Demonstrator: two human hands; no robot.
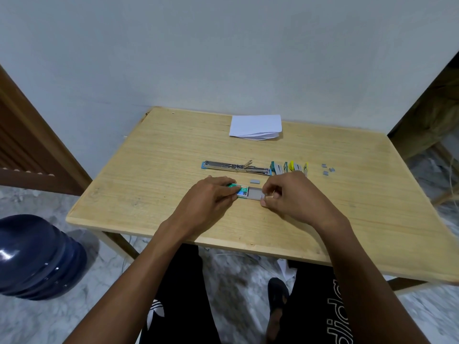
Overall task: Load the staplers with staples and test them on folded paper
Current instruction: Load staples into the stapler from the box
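The staple box [243, 192] lies flat under my fingers, its green sleeve pinned by my left hand [211, 197], whose thumb and fingers curl round it. The grey tray [254, 194] is slid out to the right between my two hands. My right hand [290, 194] is closed in a pinch at the tray's far end; whether a strip of staples is also caught between those fingertips is too small for me to tell. To do this well, I judge I should press the sleeve down firmly with the left and work lightly with the right, so the tray does not jump out and scatter its contents. A strip should come out level and whole, held by its sides, since a bent or broken one is likely to jam. One staple strip [254, 181] lies just beyond the tray. A little further out from both hands, the long stapler [236, 167] is laid open and flat, its channel ready to be filled. Just beyond my right hand stand the small coloured staplers [289, 168], and further right lie some loose staple pieces [327, 169]. The folded paper [255, 126] waits well beyond everything, at the far edge of the tabletop [149, 182].
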